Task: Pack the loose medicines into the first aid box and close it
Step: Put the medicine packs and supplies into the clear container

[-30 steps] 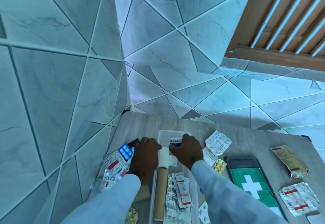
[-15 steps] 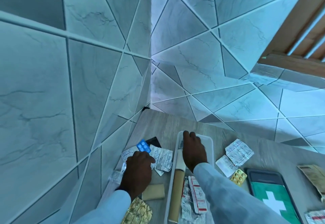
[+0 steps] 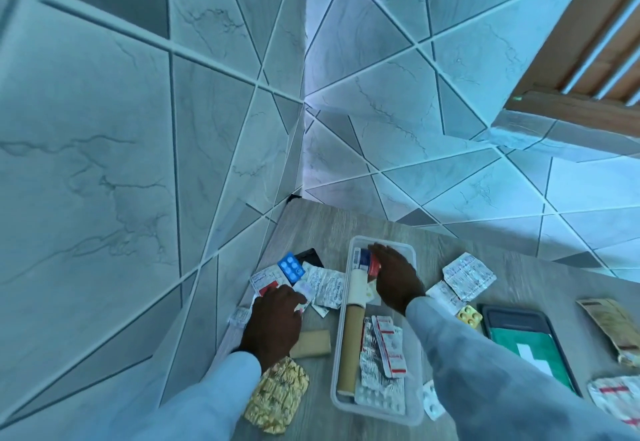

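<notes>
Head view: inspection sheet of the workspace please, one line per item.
Surface: grey wood-grain table set into a tiled corner.
Job's things: clear first aid box, open, holding a tan roll and blister strips; green-cross lid lies apart, right of the box.
Clutter: blue blister pack, silver strips, gold foil pack, yellow tablet pack and tan sachet, all loose on the table.
Grippers: left hand rests on the strips left of the box; right hand is inside the box's far end, on a red and blue packet; grip on either cannot be told.
Cables: nothing seen.
Surroundings: marbled wall tiles, wooden window frame.
</notes>
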Motion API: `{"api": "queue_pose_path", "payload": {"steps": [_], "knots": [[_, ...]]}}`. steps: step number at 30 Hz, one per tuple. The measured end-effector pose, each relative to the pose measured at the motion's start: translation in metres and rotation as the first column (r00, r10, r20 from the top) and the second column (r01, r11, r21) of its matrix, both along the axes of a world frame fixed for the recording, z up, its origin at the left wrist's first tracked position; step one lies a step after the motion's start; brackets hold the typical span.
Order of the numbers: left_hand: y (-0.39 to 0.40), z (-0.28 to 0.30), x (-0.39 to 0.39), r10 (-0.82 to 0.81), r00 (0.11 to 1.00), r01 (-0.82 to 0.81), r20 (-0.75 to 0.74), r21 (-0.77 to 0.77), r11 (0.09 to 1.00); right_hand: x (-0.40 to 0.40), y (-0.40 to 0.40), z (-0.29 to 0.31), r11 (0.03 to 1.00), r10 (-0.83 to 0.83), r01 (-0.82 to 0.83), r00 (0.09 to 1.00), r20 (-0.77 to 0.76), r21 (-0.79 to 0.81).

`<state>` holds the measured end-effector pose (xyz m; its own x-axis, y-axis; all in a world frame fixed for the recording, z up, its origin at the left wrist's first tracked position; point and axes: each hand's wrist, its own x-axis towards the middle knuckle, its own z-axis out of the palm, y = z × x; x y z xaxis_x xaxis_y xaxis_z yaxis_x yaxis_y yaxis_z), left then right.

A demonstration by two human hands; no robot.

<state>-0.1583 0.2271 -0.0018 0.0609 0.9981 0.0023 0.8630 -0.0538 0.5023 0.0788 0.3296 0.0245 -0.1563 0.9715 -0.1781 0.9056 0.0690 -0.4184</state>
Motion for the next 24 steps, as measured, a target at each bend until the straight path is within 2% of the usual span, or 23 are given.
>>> {"api": "queue_pose_path", "payload": {"steps": [3,8,10,13,16,18,19,21,24], "knots": [[-0.008,0.006,0.009,-0.038,0.998,0.043,0.044,-0.106,0.993,0.011,-0.015,0.004,0.994,-0.099,0.102,0.991,-0.092,0.029],[-0.018,0.005,0.023,-0.088,0.996,0.089,0.016,-0.173,0.981,0.034,-0.052,0.016,0.979,-0.168,0.178,0.981,-0.100,0.101],[-0.022,0.005,0.025,-0.145,0.984,0.119,-0.106,-0.220,0.968,0.044,-0.068,0.018,0.968,-0.212,0.223,0.972,-0.100,0.114],[-0.029,0.001,0.027,-0.276,0.883,0.197,-0.380,-0.235,0.952,0.058,-0.097,0.015,0.948,-0.297,0.307,0.949,-0.107,0.086],[-0.030,-0.004,0.029,-0.319,0.822,0.219,-0.472,-0.254,0.942,0.068,-0.122,0.013,0.921,-0.384,0.388,0.917,-0.111,0.020],[-0.030,-0.002,0.028,-0.301,0.843,0.205,-0.445,-0.251,0.946,0.070,-0.136,0.014,0.908,-0.414,0.418,0.902,-0.124,0.011],[-0.030,0.001,0.027,-0.246,0.884,0.168,-0.397,-0.221,0.961,0.070,-0.142,0.014,0.902,-0.425,0.430,0.895,-0.134,0.016],[-0.029,0.011,0.022,-0.070,0.963,0.046,-0.262,-0.095,0.994,0.069,-0.149,0.013,0.894,-0.435,0.446,0.887,-0.154,0.042],[-0.020,0.017,0.022,0.056,0.982,-0.044,-0.179,0.074,0.996,0.068,-0.149,0.014,0.906,-0.402,0.418,0.897,-0.185,0.059]]}}
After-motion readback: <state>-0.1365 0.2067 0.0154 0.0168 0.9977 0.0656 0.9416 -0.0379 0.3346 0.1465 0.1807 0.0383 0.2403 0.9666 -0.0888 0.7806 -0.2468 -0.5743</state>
